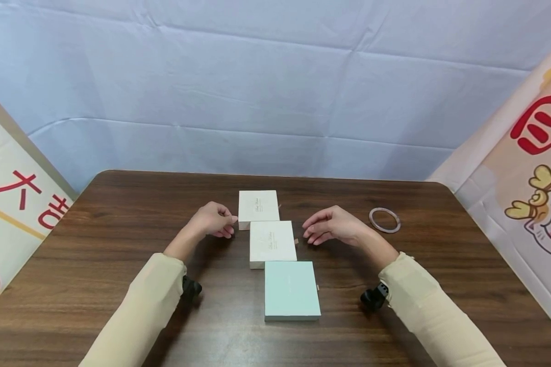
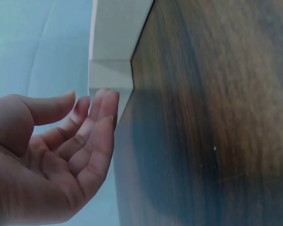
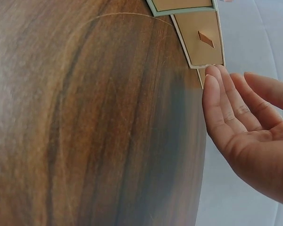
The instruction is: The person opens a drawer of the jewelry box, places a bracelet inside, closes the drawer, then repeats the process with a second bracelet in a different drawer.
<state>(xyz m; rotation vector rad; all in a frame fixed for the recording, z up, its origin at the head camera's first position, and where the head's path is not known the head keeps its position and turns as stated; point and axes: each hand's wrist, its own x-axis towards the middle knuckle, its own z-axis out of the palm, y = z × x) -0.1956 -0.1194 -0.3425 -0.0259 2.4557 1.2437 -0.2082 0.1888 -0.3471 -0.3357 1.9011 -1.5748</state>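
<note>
Three flat boxes lie in a stepped row on the brown table. The farthest is a white box (image 1: 258,206) with faint lettering; a second white box (image 1: 272,242) sits in the middle, and a mint-green box (image 1: 292,290) is nearest. My left hand (image 1: 215,220) hovers just left of the far white box, its fingers loosely bent and holding nothing. To the right of the middle box is my right hand (image 1: 331,226), fingers relaxed and apart from the boxes. In the right wrist view, a small ribbon tab (image 3: 206,39) sticks out of the middle box's side.
A pale lilac bangle (image 1: 384,220) lies on the table (image 1: 445,244) to the right of my right hand. Light blue cloth (image 1: 266,92) hangs behind the table's far edge. Printed banners (image 1: 539,204) flank both sides. Each wrist wears a black strap device (image 1: 374,297).
</note>
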